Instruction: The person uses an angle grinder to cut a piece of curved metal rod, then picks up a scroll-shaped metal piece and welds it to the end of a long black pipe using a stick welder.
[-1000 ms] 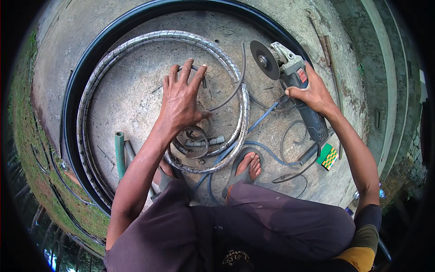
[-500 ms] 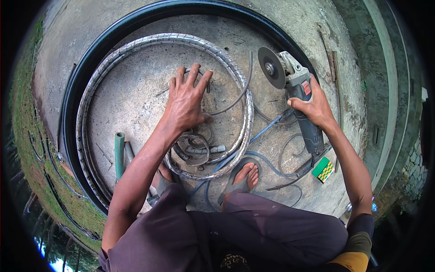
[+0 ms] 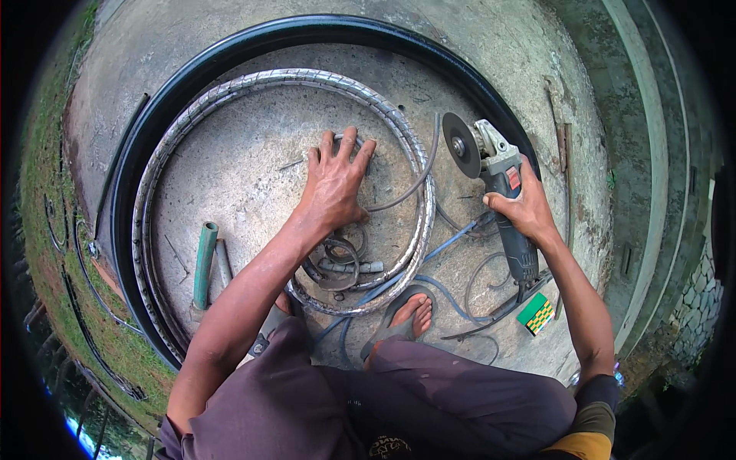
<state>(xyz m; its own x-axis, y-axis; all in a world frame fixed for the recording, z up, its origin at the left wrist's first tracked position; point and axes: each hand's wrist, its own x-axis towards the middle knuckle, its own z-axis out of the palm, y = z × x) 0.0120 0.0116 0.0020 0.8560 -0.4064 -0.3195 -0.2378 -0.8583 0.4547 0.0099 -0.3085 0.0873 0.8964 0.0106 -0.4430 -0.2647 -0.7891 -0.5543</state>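
My right hand (image 3: pixel 524 203) grips the dark grey body of an angle grinder (image 3: pixel 510 222). Its thin cutting disc (image 3: pixel 461 146) stands on edge, facing left. My left hand (image 3: pixel 335 180) reaches down to the concrete inside a coil of silvery ribbed tubing (image 3: pixel 303 75), fingers spread and bent downward. Short bits of a thin dark piece show around its fingertips; its palm hides the rest. A thin grey hose (image 3: pixel 415 184) curves from beside the left thumb across the coil's right side. Near the wrist lie a grey ring-shaped strap (image 3: pixel 341 270) and a short grey tube (image 3: pixel 360 267).
A large black rim (image 3: pixel 307 29) encircles the coil. Left of my forearm stands a green pipe piece (image 3: pixel 205 264). A blue cord (image 3: pixel 443 249) runs near my foot (image 3: pixel 414 313). A green box (image 3: pixel 537 313) lies below the grinder. Grass (image 3: pixel 57 253) borders the left.
The whole view has shifted slightly, so the coil and rim sit lower. Both hands keep nearly the same place; the grinder remains in my right hand.
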